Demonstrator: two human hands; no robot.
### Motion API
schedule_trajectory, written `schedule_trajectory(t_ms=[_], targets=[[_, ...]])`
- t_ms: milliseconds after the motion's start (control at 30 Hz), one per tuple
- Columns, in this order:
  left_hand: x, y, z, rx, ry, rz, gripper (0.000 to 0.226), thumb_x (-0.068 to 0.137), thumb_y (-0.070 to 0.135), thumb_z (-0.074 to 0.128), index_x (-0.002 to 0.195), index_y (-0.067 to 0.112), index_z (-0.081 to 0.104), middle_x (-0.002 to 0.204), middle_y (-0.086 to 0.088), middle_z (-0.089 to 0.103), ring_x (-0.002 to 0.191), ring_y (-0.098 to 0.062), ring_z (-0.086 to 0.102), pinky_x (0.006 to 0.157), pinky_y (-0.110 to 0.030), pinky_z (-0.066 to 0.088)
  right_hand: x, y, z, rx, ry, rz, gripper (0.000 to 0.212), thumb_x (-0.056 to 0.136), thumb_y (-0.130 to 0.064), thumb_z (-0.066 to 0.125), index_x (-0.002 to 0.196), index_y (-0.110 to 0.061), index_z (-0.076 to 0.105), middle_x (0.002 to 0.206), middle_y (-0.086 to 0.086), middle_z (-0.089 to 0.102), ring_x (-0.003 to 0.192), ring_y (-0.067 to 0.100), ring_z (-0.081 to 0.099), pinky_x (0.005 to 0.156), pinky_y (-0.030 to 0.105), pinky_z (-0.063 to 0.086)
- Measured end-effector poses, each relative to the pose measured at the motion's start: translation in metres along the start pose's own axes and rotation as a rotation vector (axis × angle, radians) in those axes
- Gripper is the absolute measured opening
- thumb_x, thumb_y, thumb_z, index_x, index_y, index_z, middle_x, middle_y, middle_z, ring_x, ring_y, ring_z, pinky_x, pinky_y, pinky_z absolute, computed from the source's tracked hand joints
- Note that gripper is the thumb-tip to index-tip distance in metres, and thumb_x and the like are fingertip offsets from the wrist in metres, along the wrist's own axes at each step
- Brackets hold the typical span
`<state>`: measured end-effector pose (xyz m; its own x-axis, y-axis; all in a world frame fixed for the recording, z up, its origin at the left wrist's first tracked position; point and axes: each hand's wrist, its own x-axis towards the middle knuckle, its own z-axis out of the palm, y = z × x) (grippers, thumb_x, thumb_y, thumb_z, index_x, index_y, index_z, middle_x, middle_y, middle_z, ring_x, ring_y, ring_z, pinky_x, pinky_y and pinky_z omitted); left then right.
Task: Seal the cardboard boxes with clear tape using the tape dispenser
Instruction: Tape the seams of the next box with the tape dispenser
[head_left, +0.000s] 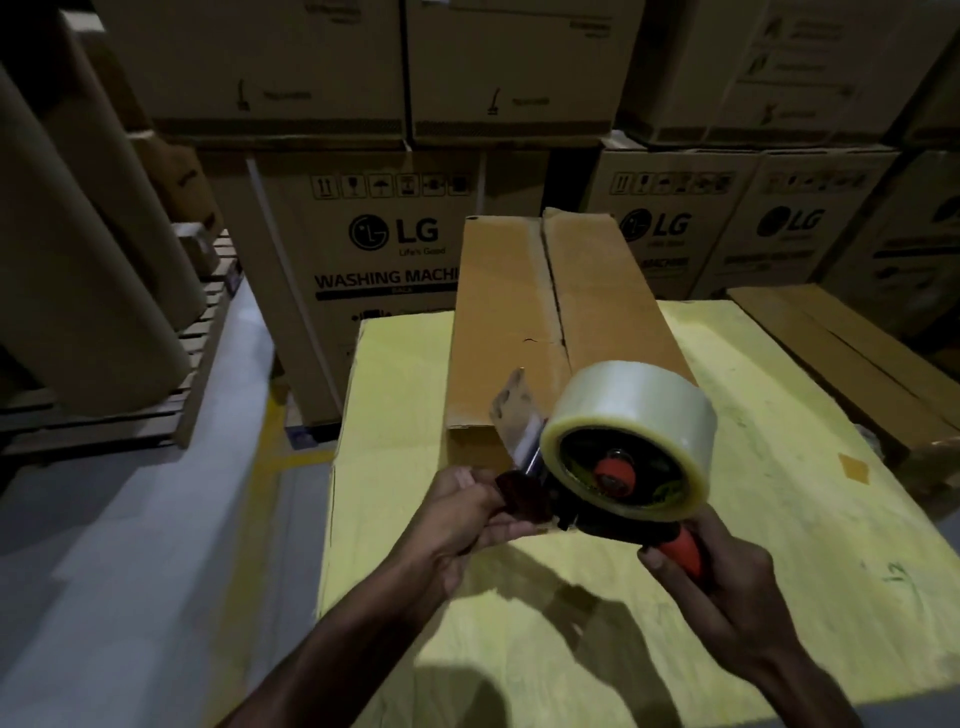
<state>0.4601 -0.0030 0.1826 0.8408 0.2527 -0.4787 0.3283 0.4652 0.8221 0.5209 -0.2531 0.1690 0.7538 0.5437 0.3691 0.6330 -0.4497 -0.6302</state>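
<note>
Curling right hand (727, 582) round orange-handled black tape dispenser (613, 475), pinching its nose with left hand (462, 514), facing long brown cardboard box (504, 312) stretching lengthwise directly ahead.

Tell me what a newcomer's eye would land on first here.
The big clear tape roll fills the foreground centre, on a dispenser whose orange handle the right hand grips while the left hand holds its front end. Behind it a long brown box, with a gap along its top seam, lies on a yellow sheet. LG cartons are stacked along the back.
</note>
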Motion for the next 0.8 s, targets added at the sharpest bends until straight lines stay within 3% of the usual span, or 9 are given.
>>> schedule_trajectory(t_ms=[100,267,367,467,567,733,800], targets=[[0.002,0.005,0.003,-0.005,0.094,0.088,0.028,0.089,-0.021,0.054,0.078,-0.004,0.075,0.081,-0.021,0.076,0.063,-0.021,0.075,0.053,-0.024,0.059,0.029,0.002,-0.017,-0.041,-0.093,-0.110,0.031,0.096,-0.052,0.058,0.123,-0.040,0.050,0.076,-0.030,0.058,0.057,-0.012,0.053,0.054,0.008,0.036],[0.009,0.006,0.007,-0.052,0.247,0.218,0.029,0.098,-0.015,0.046,0.108,-0.008,0.072,0.094,-0.023,0.077,0.080,-0.031,0.078,0.060,-0.029,0.062,0.072,0.007,-0.030,-0.094,-0.175,-0.286,0.040,0.101,-0.061,0.048,0.134,-0.038,0.047,0.083,-0.017,0.064,0.062,-0.004,0.058,0.053,0.018,0.045],[0.010,0.013,0.001,-0.042,0.361,0.334,0.021,0.099,-0.007,0.056,0.100,-0.001,0.075,0.088,-0.018,0.078,0.077,-0.027,0.078,0.060,-0.027,0.061,0.090,0.013,-0.039,-0.113,-0.197,-0.340,0.041,0.101,-0.061,0.047,0.134,-0.038,0.048,0.093,-0.014,0.068,0.067,0.001,0.062,0.055,0.026,0.051],[0.011,0.027,-0.038,-0.018,0.518,0.480,0.011,0.098,0.008,0.066,0.096,0.006,0.077,0.079,-0.010,0.079,0.073,-0.019,0.077,0.063,-0.022,0.059,0.097,0.024,-0.062,-0.129,-0.198,-0.357,0.043,0.101,-0.059,0.047,0.135,-0.033,0.049,0.088,-0.021,0.065,0.059,-0.003,0.058,0.052,0.020,0.047],[0.009,0.036,-0.061,0.007,0.489,0.497,0.010,0.097,0.010,0.069,0.093,0.004,0.076,0.074,-0.012,0.077,0.068,-0.018,0.076,0.062,-0.022,0.059,0.103,0.036,-0.085,-0.139,-0.200,-0.357,0.040,0.098,-0.047,0.054,0.130,-0.025,0.053,0.090,-0.031,0.062,0.054,-0.005,0.055,0.051,0.009,0.038],[0.022,0.034,-0.049,0.011,0.481,0.506,0.007,0.092,0.011,0.076,0.088,0.006,0.077,0.075,-0.014,0.077,0.069,-0.020,0.076,0.062,-0.023,0.059,0.114,0.050,-0.095,-0.155,-0.202,-0.362,0.042,0.096,-0.047,0.055,0.126,-0.018,0.058,0.068,-0.018,0.059,0.047,0.001,0.054,0.045,0.019,0.040],[0.028,0.029,-0.052,-0.006,0.494,0.487,0.008,0.090,0.013,0.079,0.089,0.005,0.078,0.076,-0.015,0.077,0.070,-0.020,0.076,0.061,-0.023,0.058,0.115,0.055,-0.093,-0.157,-0.202,-0.370,0.043,0.095,-0.047,0.055,0.126,-0.017,0.058,0.069,-0.017,0.060,0.048,0.002,0.055,0.045,0.019,0.041]])
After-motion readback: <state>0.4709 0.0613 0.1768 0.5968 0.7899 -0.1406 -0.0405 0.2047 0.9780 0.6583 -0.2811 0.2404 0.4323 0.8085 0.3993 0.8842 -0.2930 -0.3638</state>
